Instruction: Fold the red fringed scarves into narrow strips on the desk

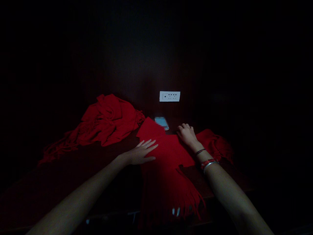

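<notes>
A red fringed scarf (168, 153) lies partly folded on a dark surface in front of me, its fringe hanging over the near edge. My left hand (141, 154) rests flat on the scarf's left side, fingers spread, with a ring on one finger. At the scarf's far right edge, my right hand (187, 133) is closed with bent fingers, seemingly gripping the cloth; its fingertips are partly hidden. Bracelets circle the right wrist.
A crumpled red fringed cloth (110, 117) is heaped at the left. More red cloth (215, 145) lies to the right. Behind the scarf are a pale blue, blurred flat object (161, 122) and a white wall socket (169, 96). The surroundings are very dark.
</notes>
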Motion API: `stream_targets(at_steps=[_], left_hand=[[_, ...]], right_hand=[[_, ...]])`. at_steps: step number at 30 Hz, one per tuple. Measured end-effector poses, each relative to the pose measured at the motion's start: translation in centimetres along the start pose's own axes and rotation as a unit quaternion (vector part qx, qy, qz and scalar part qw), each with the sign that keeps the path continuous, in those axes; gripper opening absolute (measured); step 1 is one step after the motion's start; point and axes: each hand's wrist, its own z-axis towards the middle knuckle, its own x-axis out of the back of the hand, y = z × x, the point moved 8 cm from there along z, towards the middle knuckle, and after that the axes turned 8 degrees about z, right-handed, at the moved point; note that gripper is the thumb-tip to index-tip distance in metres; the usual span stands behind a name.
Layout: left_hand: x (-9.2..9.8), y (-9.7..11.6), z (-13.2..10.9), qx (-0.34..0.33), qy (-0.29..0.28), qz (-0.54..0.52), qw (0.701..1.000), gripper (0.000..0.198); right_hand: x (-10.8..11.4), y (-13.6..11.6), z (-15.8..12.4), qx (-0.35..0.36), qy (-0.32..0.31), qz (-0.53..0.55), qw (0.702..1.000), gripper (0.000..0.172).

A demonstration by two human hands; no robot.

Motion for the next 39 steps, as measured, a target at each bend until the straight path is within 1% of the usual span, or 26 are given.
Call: stream_targets(at_steps=[1, 2, 4, 5, 7, 9, 10, 12, 16, 18, 19, 21, 23, 25, 27, 29, 31, 32, 34, 35, 37, 39], left_hand=[[0.2, 0.0, -0.2, -0.006, -0.007, -0.003, 1.000, 0.065], [0.4, 0.1, -0.4, -0.012, -0.013, -0.005, 1.000, 0.068], [0.9, 0.2, -1.0, -0.015, -0.030, -0.009, 0.999, 0.073], [0.9, 0.2, -1.2, -0.008, -0.045, -0.014, 0.999, 0.076], [0.7, 0.1, -1.7, 0.018, -0.087, -0.029, 0.996, 0.083], [0.2, 0.0, -2.1, 0.042, -0.123, -0.050, 0.990, 0.091], [0.1, -0.1, -2.2, 0.049, -0.130, -0.058, 0.989, 0.093], [-0.1, -0.1, -2.2, 0.049, -0.124, -0.067, 0.989, 0.095], [-0.4, -0.6, -2.2, 0.034, -0.099, -0.079, 0.991, 0.095], [0.2, -1.2, -2.1, 0.040, -0.060, -0.085, 0.994, 0.088], [0.7, -1.7, -2.0, 0.048, -0.025, -0.088, 0.995, 0.082], [2.1, -2.7, -1.8, 0.071, 0.057, -0.093, 0.991, 0.067], [3.1, -3.8, -1.7, 0.096, 0.133, -0.097, 0.982, 0.055], [3.3, -4.9, -1.6, 0.119, 0.180, -0.105, 0.971, 0.049], [2.8, -5.8, -1.5, 0.131, 0.207, -0.124, 0.962, 0.045], [2.2, -6.6, -1.3, 0.137, 0.228, -0.149, 0.952, 0.043], [1.8, -7.3, -1.1, 0.151, 0.248, -0.165, 0.943, 0.039], [1.6, -7.6, -0.9, 0.158, 0.252, -0.168, 0.940, 0.037], [1.4, -8.0, -0.6, 0.168, 0.249, -0.170, 0.938, 0.033], [1.4, -8.0, -0.4, 0.171, 0.246, -0.170, 0.939, 0.031], [1.6, -7.8, -0.3, 0.182, 0.251, -0.159, 0.937, 0.029], [2.4, -7.2, -0.7, 0.189, 0.275, -0.127, 0.934, 0.030]], right_hand=[[0.6, -1.6, -0.3, 0.021, 0.000, 0.034, 0.999, 0.029], [0.7, -3.4, -0.7, 0.049, -0.019, 0.073, 0.996, 0.032], [-0.1, -6.9, -1.9, 0.104, -0.097, 0.131, 0.981, 0.038], [-0.7, -8.0, -2.5, 0.103, -0.129, 0.138, 0.977, 0.042], [-2.5, -8.7, -3.5, 0.058, -0.183, 0.135, 0.972, 0.054], [-4.2, -8.3, -4.3, 0.000, -0.222, 0.136, 0.965, 0.065], [-4.9, -8.0, -4.6, -0.019, -0.238, 0.143, 0.960, 0.069], [-5.7, -7.5, -4.9, -0.028, -0.250, 0.165, 0.954, 0.076], [-5.7, -6.7, -5.1, -0.024, -0.237, 0.191, 0.952, 0.085], [-5.5, -6.4, -5.2, -0.033, -0.236, 0.193, 0.952, 0.087], [-5.3, -6.2, -5.1, -0.036, -0.229, 0.195, 0.953, 0.086], [-4.4, -6.0, -4.3, -0.020, -0.180, 0.206, 0.962, 0.079], [-3.3, -5.7, -3.1, 0.019, -0.100, 0.225, 0.969, 0.064], [-2.8, -4.8, -1.9, 0.049, -0.041, 0.234, 0.970, 0.049], [-3.5, -3.6, -0.8, 0.050, -0.034, 0.222, 0.973, 0.040], [-4.4, -2.6, -0.2, 0.053, -0.058, 0.202, 0.976, 0.031], [-4.3, -2.1, 0.0, 0.067, -0.064, 0.182, 0.979, 0.023], [-3.9, -1.9, 0.0, 0.074, -0.052, 0.174, 0.980, 0.021], [-2.7, -1.6, -0.1, 0.085, -0.017, 0.158, 0.984, 0.020], [-2.4, -1.6, -0.2, 0.085, -0.011, 0.145, 0.986, 0.019], [-2.3, -1.8, -0.5, 0.080, -0.028, 0.100, 0.991, 0.020], [-2.2, -2.2, -0.9, 0.066, -0.033, 0.045, 0.996, 0.023]])
